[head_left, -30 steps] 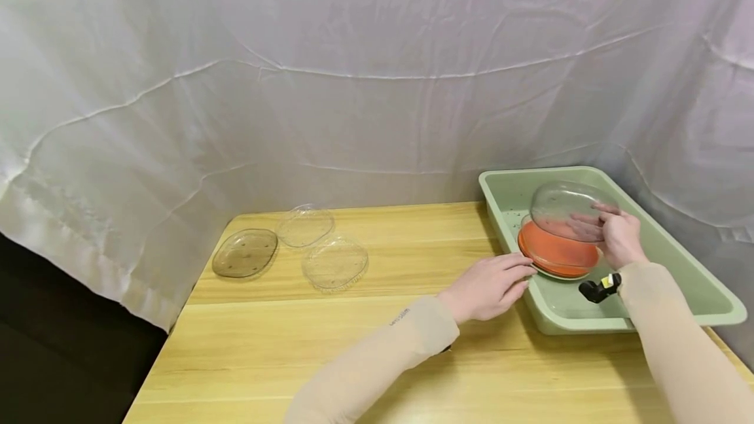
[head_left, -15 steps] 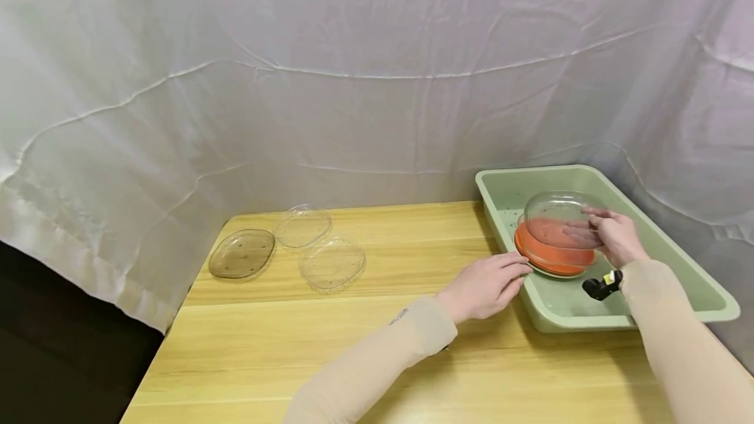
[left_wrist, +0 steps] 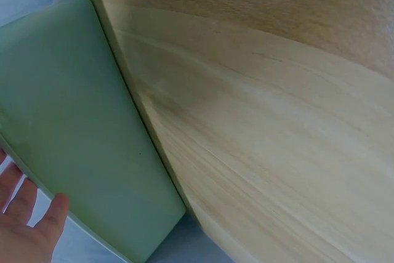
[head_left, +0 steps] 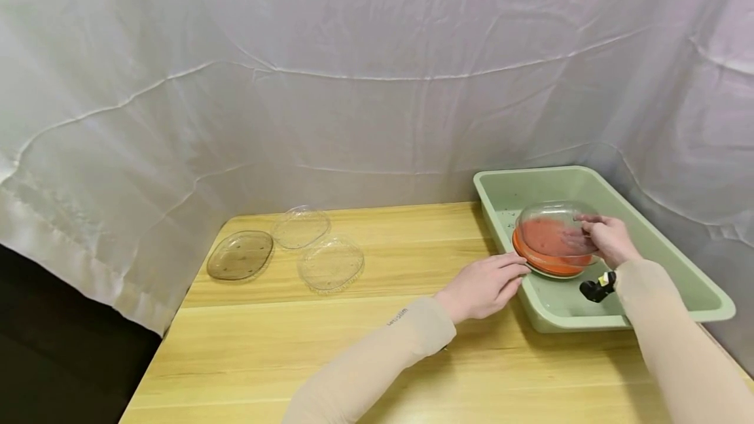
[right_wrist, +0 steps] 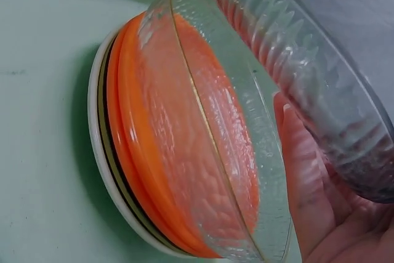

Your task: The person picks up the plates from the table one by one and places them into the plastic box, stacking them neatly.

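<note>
In the head view, my right hand [head_left: 611,239] grips the near right side of a clear, grey-tinted dish [head_left: 550,214], held above the stack in the green tub [head_left: 546,324]. Ridges line the dish's wall [right_wrist: 277,41] in the right wrist view. Under it, a clear glass dish [right_wrist: 271,121] with a gold-looking rim line sits on orange plates [right_wrist: 132,133]. Dark, olive and white rims show at the stack's bottom. My left hand [head_left: 485,288] has its fingertips at the tub's left rim, beside the stack; its fingers look extended in the left wrist view.
Left on the wooden table [head_left: 377,365] lie a brown-tinted dish [head_left: 241,256] and two clear dishes, one farther back [head_left: 302,226] and one nearer [head_left: 331,264]. A pale curtain [head_left: 377,129] hangs behind the table and around the sides. Small dark specks dot the tub floor.
My right hand has lowered the grey-tinted dish toward the stack and slightly left, and its tilt has flattened. The left hand stays at the tub rim.
</note>
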{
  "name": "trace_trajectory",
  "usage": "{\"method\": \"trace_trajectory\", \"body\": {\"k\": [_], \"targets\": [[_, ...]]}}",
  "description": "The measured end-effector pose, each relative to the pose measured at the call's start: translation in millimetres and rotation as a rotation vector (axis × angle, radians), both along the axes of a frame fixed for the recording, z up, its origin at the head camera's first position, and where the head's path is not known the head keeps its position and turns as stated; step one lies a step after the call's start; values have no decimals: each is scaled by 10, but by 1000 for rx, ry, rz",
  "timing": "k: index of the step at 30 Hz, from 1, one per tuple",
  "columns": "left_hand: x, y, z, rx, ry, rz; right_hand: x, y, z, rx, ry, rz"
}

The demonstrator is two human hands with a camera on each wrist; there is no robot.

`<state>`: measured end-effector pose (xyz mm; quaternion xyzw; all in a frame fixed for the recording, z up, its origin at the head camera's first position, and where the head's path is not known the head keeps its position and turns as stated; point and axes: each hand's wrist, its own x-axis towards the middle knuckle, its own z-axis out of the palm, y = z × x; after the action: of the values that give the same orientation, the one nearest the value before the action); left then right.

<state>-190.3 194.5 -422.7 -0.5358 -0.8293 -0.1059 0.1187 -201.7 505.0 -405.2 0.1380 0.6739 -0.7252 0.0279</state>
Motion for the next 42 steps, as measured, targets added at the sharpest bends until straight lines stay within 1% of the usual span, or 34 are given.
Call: {"method": "trace_trajectory", "body": {"k": [7,11,18,23,29,35,40,42], "targets": [[7,7,14,1,-9,6,7,-13,17,118,-31,5],[17,6,27,-1,-4,6,9,-2,-2,190,-36,16],[26,1,36,5,5,4,-11,22,-77,173,-21,37],[18,6,29,13,13,-1,-15,5,-93,227,-18,33],[15,13,28,12,16,0,1,-7,-73,263,-25,34],[16,9,29,15,16,0,18,-4,-60,354,-31,38],[21,9,34,13,16,3,19,-12,-55,491,-47,7],[23,10,36,13,19,3,18,-14,-57,520,-48,-2]]}}
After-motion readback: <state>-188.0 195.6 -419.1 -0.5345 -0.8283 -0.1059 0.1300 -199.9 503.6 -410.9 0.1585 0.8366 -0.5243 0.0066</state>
